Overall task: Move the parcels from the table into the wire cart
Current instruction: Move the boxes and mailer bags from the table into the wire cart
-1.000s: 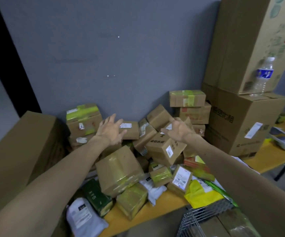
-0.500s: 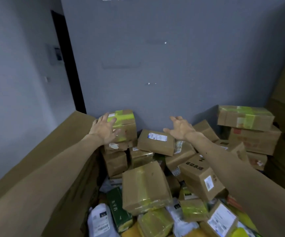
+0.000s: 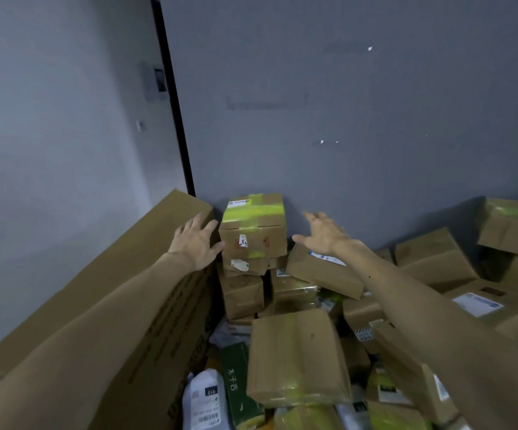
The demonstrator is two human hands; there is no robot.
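Our left grip [image 3: 196, 243] sits just left of the taped box [image 3: 253, 226], our right grip [image 3: 323, 234] just right, both spread wide, holding nothing.

Dim, soft focus (edges warped)

White bag [image 3: 203, 398] reads "010"; green box [image 3: 236, 380] shows Chinese characters

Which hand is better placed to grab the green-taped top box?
Probably left: the left hand is open right beside the green-taped box; the right hand, also open, hangs clearly apart from it.
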